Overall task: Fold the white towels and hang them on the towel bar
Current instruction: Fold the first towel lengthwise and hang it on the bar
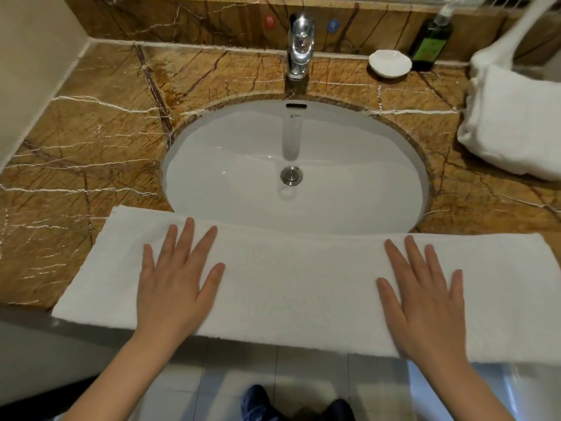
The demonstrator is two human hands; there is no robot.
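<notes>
White terry towel (297, 287) is lying folded along the near counter edge (91, 165), overlapping the sink (334, 165). I'm pressing my left hand (176, 287) and right hand (425, 302) flat, fingers spread, gripping nothing. Soft, limp, light: I'm judging the ends best for pinching.

Two hands flat on the worktop, left hand (174, 287) at seven o'clock, right hand (425, 299) at five. Two white towels: long towel (297, 275) at six, folded towel (513, 123) at three. One tap (300, 47), one dish (390, 63), one bottle (431, 44) around twelve to one.
</notes>
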